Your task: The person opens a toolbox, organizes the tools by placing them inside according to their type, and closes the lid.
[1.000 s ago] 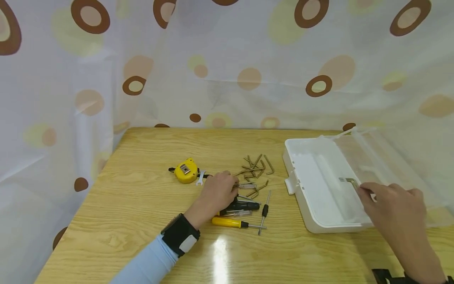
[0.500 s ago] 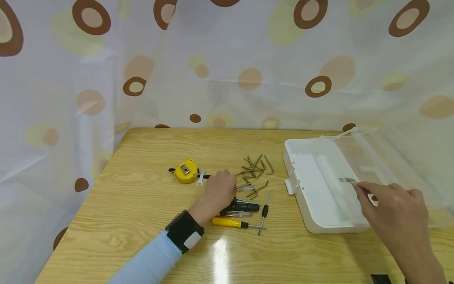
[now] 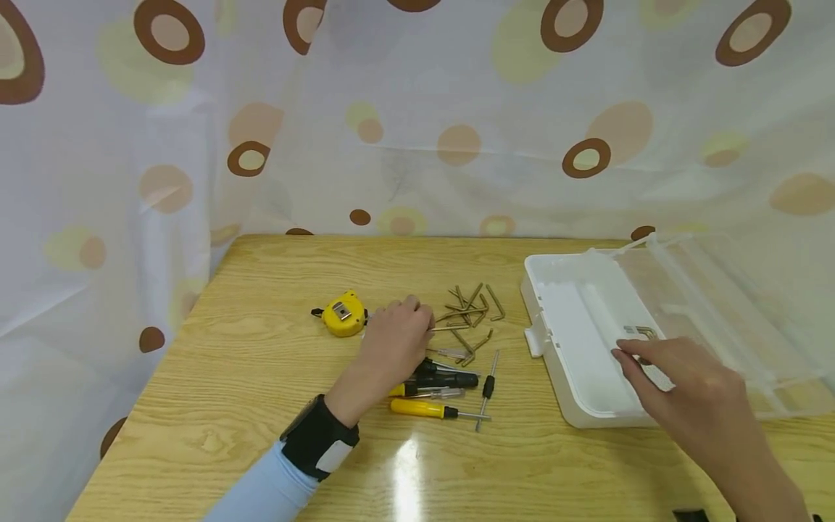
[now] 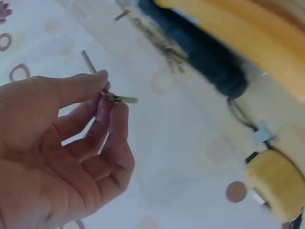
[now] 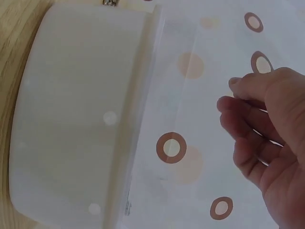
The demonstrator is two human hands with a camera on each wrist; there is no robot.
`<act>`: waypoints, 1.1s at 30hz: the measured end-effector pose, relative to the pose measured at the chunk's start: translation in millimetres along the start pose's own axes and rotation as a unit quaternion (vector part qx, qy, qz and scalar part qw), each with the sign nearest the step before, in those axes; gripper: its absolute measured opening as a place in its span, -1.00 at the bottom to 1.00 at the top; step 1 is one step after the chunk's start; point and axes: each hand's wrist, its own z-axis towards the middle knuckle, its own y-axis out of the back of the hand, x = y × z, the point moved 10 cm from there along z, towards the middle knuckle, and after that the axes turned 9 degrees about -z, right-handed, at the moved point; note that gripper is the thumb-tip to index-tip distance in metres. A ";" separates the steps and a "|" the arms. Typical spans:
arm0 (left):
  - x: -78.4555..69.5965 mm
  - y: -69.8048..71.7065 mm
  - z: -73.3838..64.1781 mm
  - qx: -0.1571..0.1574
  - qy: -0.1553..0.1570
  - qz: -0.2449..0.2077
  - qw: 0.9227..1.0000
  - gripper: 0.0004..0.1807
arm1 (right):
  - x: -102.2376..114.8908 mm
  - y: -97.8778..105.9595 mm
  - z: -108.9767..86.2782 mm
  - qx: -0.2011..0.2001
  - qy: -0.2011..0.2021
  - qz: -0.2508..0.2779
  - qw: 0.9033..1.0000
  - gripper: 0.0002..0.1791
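Bent hex key (image 4: 125, 99) up, pinched in the left hand's (image 3: 396, 337) grip, mid-frame in the head view! Loose keys (image 3: 471, 313) lie just right on the bench (image 3: 248, 391). Frame right, the right hand (image 3: 691, 391) hovers over the white box (image 3: 554, 370), grip narrow, thumb and forefinger slightly parted.

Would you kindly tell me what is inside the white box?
In the head view, a few bent metal keys lie inside the white box, just beyond the right hand. That hand covers part of the interior, so anything beneath it cannot be seen.
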 end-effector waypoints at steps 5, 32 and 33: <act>-36.0 30.6 -10.9 -0.054 -0.110 -0.046 0.991 -0.95 | 35.6 6.0 11.4 -0.060 0.077 0.053 0.994 -0.47; -119.6 51.9 -49.1 -0.086 -0.289 -0.183 0.936 -0.90 | 104.9 14.4 13.3 -0.056 0.207 0.130 0.968 -0.59; -119.2 51.6 -48.7 -0.085 -0.287 -0.187 0.935 -0.90 | 105.7 14.7 13.3 -0.056 0.210 0.128 0.968 -0.59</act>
